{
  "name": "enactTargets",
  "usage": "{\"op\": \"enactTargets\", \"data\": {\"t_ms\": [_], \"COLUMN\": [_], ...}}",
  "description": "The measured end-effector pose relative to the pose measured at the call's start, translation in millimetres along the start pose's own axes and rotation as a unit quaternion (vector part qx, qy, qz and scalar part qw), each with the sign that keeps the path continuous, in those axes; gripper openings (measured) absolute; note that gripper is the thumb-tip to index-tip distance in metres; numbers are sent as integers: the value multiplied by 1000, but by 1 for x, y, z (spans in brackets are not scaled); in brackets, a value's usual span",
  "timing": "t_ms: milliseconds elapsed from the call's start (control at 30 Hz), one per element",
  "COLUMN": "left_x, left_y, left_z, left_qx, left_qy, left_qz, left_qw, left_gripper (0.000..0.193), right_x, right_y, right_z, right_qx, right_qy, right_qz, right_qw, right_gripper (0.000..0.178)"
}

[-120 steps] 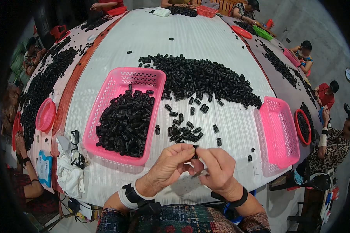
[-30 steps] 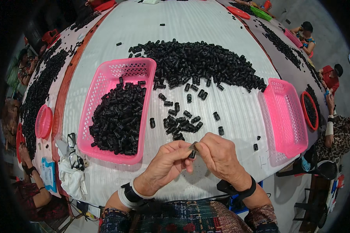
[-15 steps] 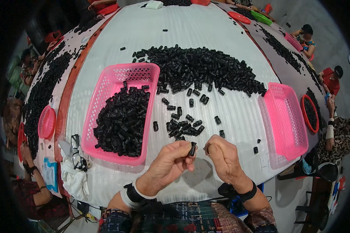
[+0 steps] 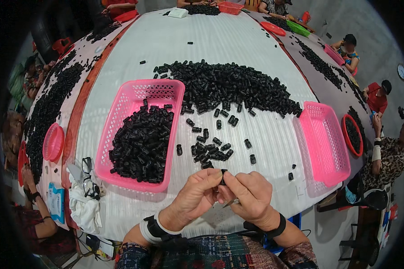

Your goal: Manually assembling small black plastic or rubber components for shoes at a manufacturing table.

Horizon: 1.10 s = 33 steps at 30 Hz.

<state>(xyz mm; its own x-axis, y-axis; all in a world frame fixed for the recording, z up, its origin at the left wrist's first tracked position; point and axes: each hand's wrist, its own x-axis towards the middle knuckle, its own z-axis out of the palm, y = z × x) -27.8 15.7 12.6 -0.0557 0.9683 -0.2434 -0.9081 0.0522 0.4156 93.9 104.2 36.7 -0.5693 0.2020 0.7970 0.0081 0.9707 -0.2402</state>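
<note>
My left hand (image 4: pixel 194 192) pinches a small black cylindrical plastic part (image 4: pixel 223 175) between thumb and forefinger, held upright just above the near table edge. Right against it, my right hand (image 4: pixel 252 193) has its thumb and forefinger at the same part. From under the right fingers a thin, blade-like metal piece (image 4: pixel 230 203) sticks out; its far end is hidden in the hand. Beyond my hands lies a loose cluster of similar black parts (image 4: pixel 211 152). Farther back spreads a large black heap (image 4: pixel 238 85). A pink basket (image 4: pixel 104 154) on the left holds many more.
Another pink basket (image 4: pixel 327 148) stands at the right. Eyeglasses (image 4: pixel 90 181) rest on a white cloth (image 4: pixel 83 204) at the left edge, near a blue-and-white packet (image 4: pixel 56 201). Co-workers sit along neighbouring tables with black parts, a red bowl (image 4: pixel 352 134) among them at right.
My right hand has moved left and its fingers now meet the black part in my left hand. The metal piece has swung lower. The view has shifted slightly.
</note>
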Motion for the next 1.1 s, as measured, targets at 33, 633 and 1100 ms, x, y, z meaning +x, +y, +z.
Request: {"op": "enactTargets", "data": {"t_ms": [33,633,1100], "left_x": [0,-5,-5], "left_y": [-1,-1,3], "left_z": [0,2,4], "left_qx": [-8,-6,-10], "left_qy": [14,-10,-17], "left_qz": [10,30,20], "left_qw": [1000,999,1000], "left_gripper": [16,16,14], "right_x": [0,0,17], "right_y": [-1,-7,-8], "right_z": [-1,-2,-17], "right_qx": [0,17,206], "right_qy": [0,15,-46], "right_qz": [-1,-30,136], "right_qw": [1000,999,968], "right_gripper": [36,33,11]}}
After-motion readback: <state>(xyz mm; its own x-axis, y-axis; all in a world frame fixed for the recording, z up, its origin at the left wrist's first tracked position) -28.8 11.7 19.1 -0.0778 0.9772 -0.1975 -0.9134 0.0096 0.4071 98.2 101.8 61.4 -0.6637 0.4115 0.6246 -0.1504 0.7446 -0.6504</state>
